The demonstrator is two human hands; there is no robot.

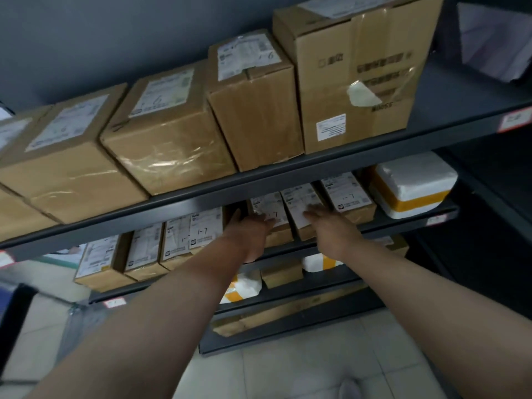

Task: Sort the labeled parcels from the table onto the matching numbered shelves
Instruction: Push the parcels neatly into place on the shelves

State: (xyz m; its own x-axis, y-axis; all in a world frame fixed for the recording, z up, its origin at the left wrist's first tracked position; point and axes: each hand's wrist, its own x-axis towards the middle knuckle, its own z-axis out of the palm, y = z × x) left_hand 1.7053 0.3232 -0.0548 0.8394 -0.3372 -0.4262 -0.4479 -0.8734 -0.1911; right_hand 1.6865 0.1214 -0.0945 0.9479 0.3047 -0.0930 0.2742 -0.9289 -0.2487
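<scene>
Shallow slot under the upper shelf edge [288,172], small boxes [349,194] packed side by side filling it, one narrow dark gap mid-row, foam box [414,185] closing the right end, bare board right of the tall carton [354,82] above.

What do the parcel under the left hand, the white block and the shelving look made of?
Parcel: brown cardboard, matte, paper label stuck on. White block: likely foam, dull white, orange tape band. Shelving: seemingly painted metal, thin dark smooth edge.

Big boxes [253,110] on upper shelf [288,172], small parcels [348,195] below
</scene>
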